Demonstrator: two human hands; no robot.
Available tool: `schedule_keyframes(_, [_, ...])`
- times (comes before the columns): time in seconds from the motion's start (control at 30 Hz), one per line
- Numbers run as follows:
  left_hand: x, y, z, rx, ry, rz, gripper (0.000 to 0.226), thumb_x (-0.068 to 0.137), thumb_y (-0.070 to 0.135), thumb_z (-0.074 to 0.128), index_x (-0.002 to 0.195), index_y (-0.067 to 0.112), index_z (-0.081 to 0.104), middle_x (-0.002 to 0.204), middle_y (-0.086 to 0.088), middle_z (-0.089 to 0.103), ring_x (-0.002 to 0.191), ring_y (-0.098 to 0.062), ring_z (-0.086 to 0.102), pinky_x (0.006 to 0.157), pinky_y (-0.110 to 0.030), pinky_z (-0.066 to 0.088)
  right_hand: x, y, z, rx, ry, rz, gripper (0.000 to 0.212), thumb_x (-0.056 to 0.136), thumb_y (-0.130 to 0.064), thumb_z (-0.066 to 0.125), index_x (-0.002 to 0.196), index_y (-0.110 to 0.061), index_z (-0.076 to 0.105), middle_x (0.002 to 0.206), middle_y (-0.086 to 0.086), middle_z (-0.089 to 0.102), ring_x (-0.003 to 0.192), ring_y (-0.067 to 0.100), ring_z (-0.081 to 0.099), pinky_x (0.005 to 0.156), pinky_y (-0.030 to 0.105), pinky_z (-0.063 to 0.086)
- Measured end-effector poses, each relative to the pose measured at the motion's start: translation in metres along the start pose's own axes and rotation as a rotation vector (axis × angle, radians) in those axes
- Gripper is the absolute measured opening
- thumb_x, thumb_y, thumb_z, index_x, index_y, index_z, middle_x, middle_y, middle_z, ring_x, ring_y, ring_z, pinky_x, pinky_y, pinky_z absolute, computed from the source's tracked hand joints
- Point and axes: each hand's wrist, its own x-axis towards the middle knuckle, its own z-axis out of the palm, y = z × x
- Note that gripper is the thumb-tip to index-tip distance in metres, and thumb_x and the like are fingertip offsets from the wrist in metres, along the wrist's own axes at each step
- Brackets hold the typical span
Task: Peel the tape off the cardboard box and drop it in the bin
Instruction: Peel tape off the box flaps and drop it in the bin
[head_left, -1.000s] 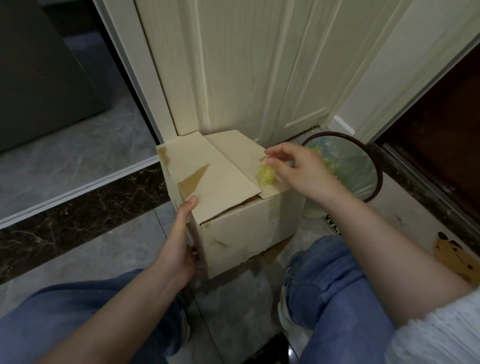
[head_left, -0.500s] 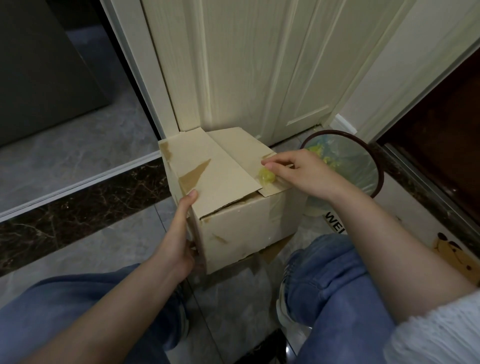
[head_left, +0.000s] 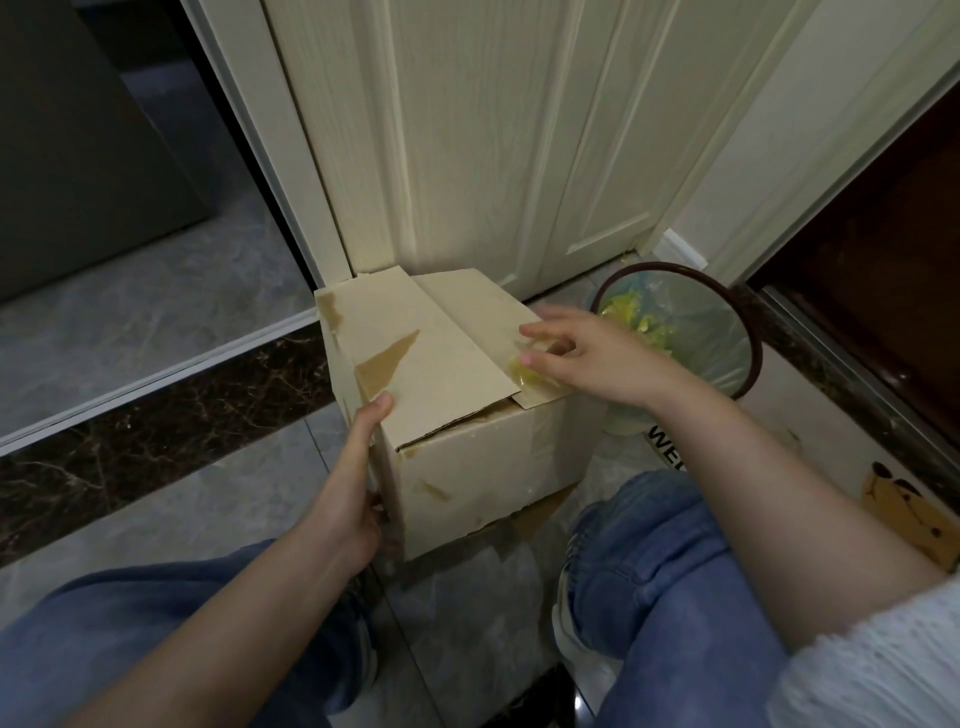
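Note:
A pale cardboard box (head_left: 467, 457) stands on the floor against a door, its top flaps closed and marked with brown torn patches. My left hand (head_left: 358, 478) grips the box's near left corner, thumb up on the top flap. My right hand (head_left: 587, 358) rests on the right flap's edge, thumb and fingers pinching a crumpled yellowish piece of tape (head_left: 527, 371) that still touches the flap. The bin (head_left: 748, 332), round with a dark rim and a clear liner, stands just right of the box and holds crumpled yellow tape.
A cream panelled door (head_left: 493, 156) rises right behind the box. My knees in blue jeans (head_left: 654, 566) flank the box. A floor mat with a cartoon dog (head_left: 904, 514) lies to the right. Grey tile and a dark marble strip (head_left: 156, 431) lie to the left.
My right hand has shifted slightly along the right flap and its fingers have spread a little around the tape wad. My left hand keeps the same grip on the box.

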Motion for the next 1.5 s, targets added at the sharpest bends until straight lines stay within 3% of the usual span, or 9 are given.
schedule_keyframes(0.07, [-0.001, 0.000, 0.001, 0.007, -0.001, 0.012, 0.126, 0.034, 0.081, 0.078, 0.147, 0.034, 0.046, 0.136, -0.016, 0.054, 0.123, -0.039, 0.051, 0.108, -0.065, 0.038, -0.002, -0.001, 0.001, -0.004, -0.034, 0.002, 0.045, 0.097, -0.039, 0.060, 0.141, -0.026, 0.056, 0.141, -0.005, 0.058, 0.122, 0.010, 0.058, 0.102, 0.021, 0.038])
schedule_keyframes(0.23, [-0.001, 0.001, 0.003, -0.001, 0.000, 0.014, 0.117, 0.041, 0.076, 0.072, 0.147, 0.033, 0.047, 0.135, -0.015, 0.055, 0.122, -0.038, 0.052, 0.107, -0.063, 0.040, -0.004, -0.002, -0.003, 0.049, 0.013, 0.008, 0.039, 0.094, -0.037, 0.065, 0.132, -0.030, 0.063, 0.114, -0.005, 0.072, 0.111, 0.006, 0.061, 0.091, 0.019, 0.041])
schedule_keyframes(0.47, [0.000, 0.001, 0.004, 0.001, 0.027, 0.009, 0.138, 0.026, 0.083, 0.080, 0.150, 0.032, 0.044, 0.137, -0.016, 0.054, 0.122, -0.039, 0.052, 0.107, -0.063, 0.040, 0.000, 0.005, -0.008, 0.099, -0.085, 0.031, 0.035, 0.100, -0.033, 0.057, 0.134, -0.031, 0.062, 0.134, -0.008, 0.062, 0.123, 0.007, 0.055, 0.109, 0.030, 0.042])
schedule_keyframes(0.57, [0.001, 0.002, 0.003, 0.009, 0.034, 0.002, 0.153, 0.008, 0.084, 0.081, 0.148, 0.033, 0.047, 0.137, -0.016, 0.054, 0.120, -0.038, 0.053, 0.101, -0.058, 0.044, 0.000, 0.007, -0.006, 0.083, -0.101, 0.022, 0.038, 0.095, -0.028, 0.065, 0.133, -0.031, 0.062, 0.123, -0.005, 0.068, 0.116, 0.008, 0.060, 0.105, 0.030, 0.047])
schedule_keyframes(0.77, [0.000, 0.000, 0.004, -0.005, 0.005, 0.012, 0.154, 0.011, 0.083, 0.084, 0.151, 0.034, 0.042, 0.142, -0.017, 0.051, 0.125, -0.040, 0.050, 0.108, -0.062, 0.039, -0.003, 0.004, -0.001, 0.022, -0.138, -0.033, 0.038, 0.089, -0.023, 0.073, 0.125, -0.030, 0.067, 0.109, -0.006, 0.062, 0.101, 0.006, 0.058, 0.085, 0.020, 0.047])
schedule_keyframes(0.93, [0.000, 0.000, 0.006, -0.018, 0.026, 0.006, 0.142, 0.023, 0.080, 0.080, 0.151, 0.031, 0.042, 0.139, -0.017, 0.052, 0.124, -0.040, 0.051, 0.108, -0.063, 0.039, -0.003, 0.000, 0.006, -0.012, 0.025, -0.088, 0.031, 0.085, -0.019, 0.077, 0.115, -0.026, 0.072, 0.095, -0.004, 0.059, 0.081, 0.004, 0.053, 0.071, 0.013, 0.041])
schedule_keyframes(1.1, [0.004, 0.000, 0.004, -0.017, 0.035, -0.024, 0.150, 0.010, 0.083, 0.082, 0.147, 0.035, 0.046, 0.135, -0.017, 0.054, 0.121, -0.040, 0.052, 0.106, -0.066, 0.039, 0.001, -0.005, 0.018, -0.106, 0.239, -0.211, 0.022, 0.075, -0.012, 0.083, 0.094, -0.019, 0.076, 0.082, -0.007, 0.056, 0.071, 0.003, 0.053, 0.065, 0.008, 0.038])
schedule_keyframes(1.33, [0.006, -0.002, -0.004, -0.015, 0.044, -0.074, 0.105, 0.044, 0.077, 0.072, 0.137, 0.031, 0.051, 0.129, -0.018, 0.056, 0.117, -0.041, 0.053, 0.107, -0.066, 0.037, -0.001, -0.004, 0.008, -0.011, 0.106, -0.080, 0.026, 0.083, -0.027, 0.079, 0.108, -0.028, 0.076, 0.096, -0.006, 0.066, 0.082, 0.006, 0.060, 0.071, 0.014, 0.045])
schedule_keyframes(1.5, [0.010, -0.001, -0.006, -0.025, 0.046, -0.089, 0.102, 0.045, 0.076, 0.072, 0.134, 0.029, 0.055, 0.128, -0.018, 0.060, 0.117, -0.041, 0.055, 0.107, -0.064, 0.038, 0.005, -0.005, 0.005, 0.124, -0.020, -0.017, 0.029, 0.101, -0.031, 0.054, 0.126, -0.025, 0.067, 0.120, -0.004, 0.055, 0.110, 0.012, 0.055, 0.105, 0.033, 0.043])
